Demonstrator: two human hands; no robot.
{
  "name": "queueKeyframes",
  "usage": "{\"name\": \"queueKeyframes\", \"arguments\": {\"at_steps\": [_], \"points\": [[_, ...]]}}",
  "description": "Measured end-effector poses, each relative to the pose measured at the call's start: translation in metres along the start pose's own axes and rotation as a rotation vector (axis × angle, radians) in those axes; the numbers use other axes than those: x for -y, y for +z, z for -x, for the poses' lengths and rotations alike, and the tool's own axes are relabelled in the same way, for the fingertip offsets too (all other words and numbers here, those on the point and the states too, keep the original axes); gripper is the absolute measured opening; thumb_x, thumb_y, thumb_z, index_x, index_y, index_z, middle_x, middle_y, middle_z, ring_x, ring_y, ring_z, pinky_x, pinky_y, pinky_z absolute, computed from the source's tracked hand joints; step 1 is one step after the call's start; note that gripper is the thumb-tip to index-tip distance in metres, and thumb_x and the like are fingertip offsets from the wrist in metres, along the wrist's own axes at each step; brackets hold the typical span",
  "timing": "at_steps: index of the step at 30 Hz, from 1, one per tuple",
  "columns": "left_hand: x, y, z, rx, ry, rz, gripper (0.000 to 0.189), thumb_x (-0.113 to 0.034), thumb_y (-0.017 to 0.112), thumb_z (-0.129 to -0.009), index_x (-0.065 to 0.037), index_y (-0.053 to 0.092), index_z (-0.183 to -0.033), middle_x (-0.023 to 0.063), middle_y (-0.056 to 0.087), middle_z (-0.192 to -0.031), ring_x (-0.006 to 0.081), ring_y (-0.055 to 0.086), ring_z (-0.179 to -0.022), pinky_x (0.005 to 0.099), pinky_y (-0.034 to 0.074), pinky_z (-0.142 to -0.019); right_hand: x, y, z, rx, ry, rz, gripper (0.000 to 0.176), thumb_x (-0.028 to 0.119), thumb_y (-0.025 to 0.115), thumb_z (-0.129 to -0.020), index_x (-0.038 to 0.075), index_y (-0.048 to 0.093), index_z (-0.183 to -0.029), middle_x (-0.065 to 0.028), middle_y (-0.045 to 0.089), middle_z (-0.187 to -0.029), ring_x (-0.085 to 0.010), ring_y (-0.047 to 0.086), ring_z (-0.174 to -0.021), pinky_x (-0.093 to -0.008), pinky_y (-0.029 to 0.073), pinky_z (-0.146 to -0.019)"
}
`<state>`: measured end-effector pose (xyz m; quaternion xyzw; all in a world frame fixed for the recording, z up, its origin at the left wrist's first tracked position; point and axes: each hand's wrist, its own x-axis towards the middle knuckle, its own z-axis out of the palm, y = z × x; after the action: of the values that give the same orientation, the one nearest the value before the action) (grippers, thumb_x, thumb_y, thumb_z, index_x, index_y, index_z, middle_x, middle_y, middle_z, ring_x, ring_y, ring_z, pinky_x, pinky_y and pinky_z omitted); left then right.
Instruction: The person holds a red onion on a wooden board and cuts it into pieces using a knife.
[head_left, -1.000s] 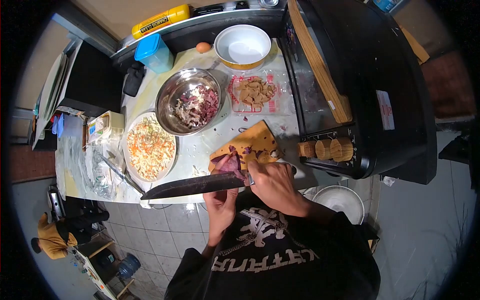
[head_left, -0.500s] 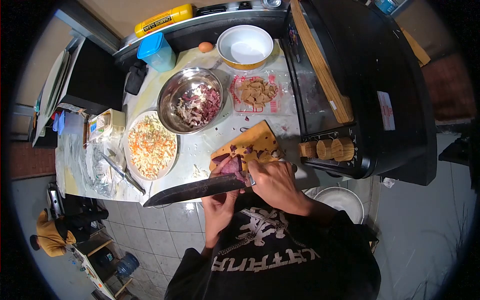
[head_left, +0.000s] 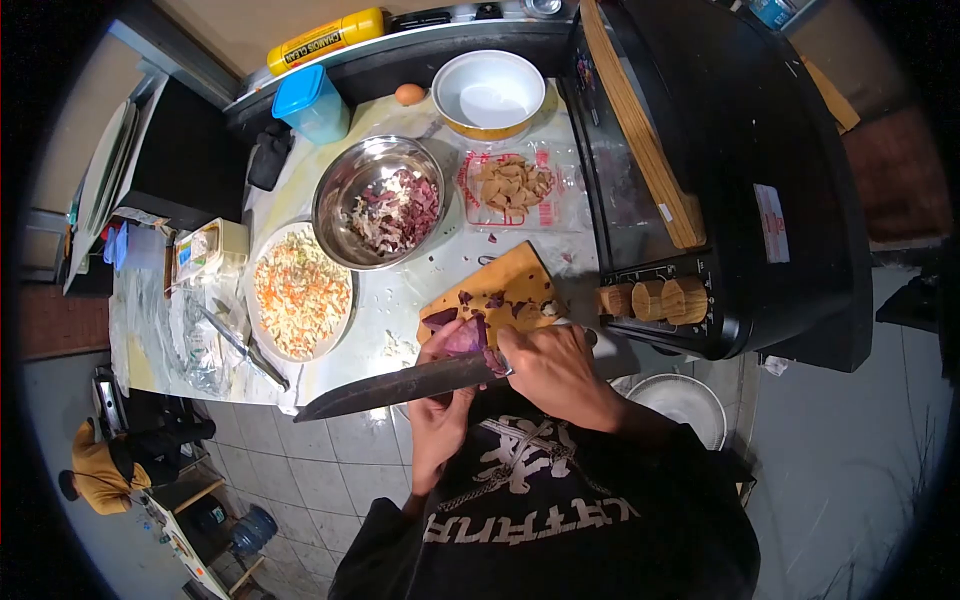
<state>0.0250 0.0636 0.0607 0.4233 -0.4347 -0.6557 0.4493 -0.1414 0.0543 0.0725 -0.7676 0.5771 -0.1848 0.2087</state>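
Observation:
My left hand [head_left: 440, 425] holds a purple piece of food [head_left: 465, 338] at the near edge of a wooden cutting board [head_left: 515, 268]. My right hand [head_left: 555, 370] is closed on the handle of a large dark knife [head_left: 400, 388], whose blade points left across my left hand, against the near side of the purple piece. Small purple peelings [head_left: 495, 300] lie on the board. Beyond the board, to the left, a steel bowl [head_left: 335, 185] holds chopped purple and white pieces.
A plate of shredded vegetables [head_left: 302, 292] and a smaller knife [head_left: 245, 348] lie left. Behind are a white bowl [head_left: 490, 92], an egg [head_left: 409, 94] and brown slices [head_left: 514, 186] on plastic. A black oven [head_left: 770, 190] stands right. Another person [head_left: 105, 465] is at far lower left.
The knife blade has tilted slightly, its tip a little lower and to the right. The purple piece has turned slightly in my left hand.

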Motion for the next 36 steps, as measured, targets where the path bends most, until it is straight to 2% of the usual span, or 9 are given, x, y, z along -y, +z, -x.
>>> {"name": "queueKeyframes", "arguments": {"at_steps": [10,16,19,21,23,26,27,33,36], "points": [[-0.002,0.006,0.001,-0.024,-0.028,0.022,0.047,-0.006,0.060,-0.089,0.002,0.040,-0.131,0.0043,0.052,-0.114,0.0072,0.052,-0.087,0.0199,0.044,-0.077,0.000,-0.002,0.001,0.024,0.021,0.010,0.025,0.012,0.067,-0.067,0.002,0.055,-0.086,-0.0124,0.060,-0.064,-0.0322,0.062,-0.062,-0.0437,0.044,-0.057],[-0.002,0.008,0.001,-0.054,-0.009,0.010,0.047,-0.007,0.059,-0.090,0.003,0.039,-0.131,0.0035,0.057,-0.105,0.0069,0.053,-0.086,0.0190,0.044,-0.077,0.002,0.003,0.001,0.031,0.066,0.044,0.026,0.011,0.068,-0.065,0.002,0.055,-0.085,-0.0128,0.059,-0.064,-0.0323,0.062,-0.062,-0.0436,0.044,-0.057],[-0.001,0.008,0.001,-0.087,-0.021,-0.005,0.042,-0.005,0.059,-0.090,0.005,0.043,-0.127,0.0040,0.058,-0.100,0.0073,0.054,-0.084,0.0197,0.044,-0.075,0.002,0.002,-0.001,0.007,0.068,0.051,0.024,0.010,0.068,-0.065,0.002,0.054,-0.083,-0.0129,0.060,-0.063,-0.0325,0.062,-0.062,-0.0438,0.044,-0.057],[0.006,0.004,0.002,-0.065,0.062,-0.074,0.036,-0.005,0.060,-0.089,0.006,0.048,-0.122,0.0048,0.059,-0.098,0.0074,0.055,-0.081,0.0204,0.045,-0.071,0.001,0.000,-0.005,-0.014,0.054,0.050,0.023,0.010,0.068,-0.066,0.002,0.054,-0.082,-0.0130,0.060,-0.063,-0.0327,0.062,-0.062,-0.0439,0.044,-0.056],[-0.004,0.015,0.003,-0.071,0.005,-0.027,0.033,-0.005,0.059,-0.089,0.006,0.050,-0.119,0.0053,0.059,-0.097,0.0076,0.055,-0.079,0.0209,0.046,-0.070,-0.004,-0.003,-0.009,-0.045,0.066,0.056,0.014,0.009,0.056,-0.077,-0.001,0.055,-0.087,-0.0164,0.062,-0.064,-0.0318,0.064,-0.063,-0.0427,0.046,-0.055],[-0.001,0.012,0.002,-0.046,-0.015,0.028,0.031,-0.005,0.059,-0.089,0.007,0.051,-0.117,0.0073,0.059,-0.100,0.0080,0.055,-0.078,0.0217,0.046,-0.069,-0.003,-0.012,-0.009,-0.002,0.015,0.052,0.012,0.010,0.056,-0.078,0.001,0.055,-0.085,-0.0149,0.062,-0.064,-0.0297,0.065,-0.063,-0.0414,0.046,-0.055],[-0.002,0.012,0.000,-0.077,0.002,0.005,0.031,-0.005,0.060,-0.089,0.006,0.051,-0.117,0.0074,0.059,-0.102,0.0080,0.054,-0.079,0.0214,0.046,-0.070,-0.004,-0.003,-0.007,-0.044,0.015,0.090,0.018,0.009,0.066,-0.067,0.002,0.054,-0.078,-0.0135,0.059,-0.061,-0.0333,0.062,-0.059,-0.0451,0.045,-0.054],[0.001,0.012,0.001,-0.123,0.019,0.045,0.038,-0.007,0.060,-0.089,0.003,0.047,-0.124,0.0045,0.056,-0.105,0.0068,0.052,-0.079,0.0191,0.044,-0.070,-0.003,-0.003,-0.001,0.004,0.048,0.033,0.017,0.012,0.065,-0.068,0.002,0.055,-0.078,-0.0152,0.058,-0.060,-0.0344,0.061,-0.058,-0.0456,0.045,-0.053],[-0.002,0.009,0.002,-0.064,-0.056,-0.010,0.039,-0.005,0.059,-0.089,0.003,0.046,-0.126,0.0038,0.055,-0.105,0.0062,0.052,-0.080,0.0188,0.044,-0.070,-0.002,-0.004,0.000,0.012,0.051,0.040,0.019,0.013,0.065,-0.068,0.002,0.056,-0.080,-0.0156,0.058,-0.060,-0.0346,0.061,-0.059,-0.0458,0.044,-0.056]]}}
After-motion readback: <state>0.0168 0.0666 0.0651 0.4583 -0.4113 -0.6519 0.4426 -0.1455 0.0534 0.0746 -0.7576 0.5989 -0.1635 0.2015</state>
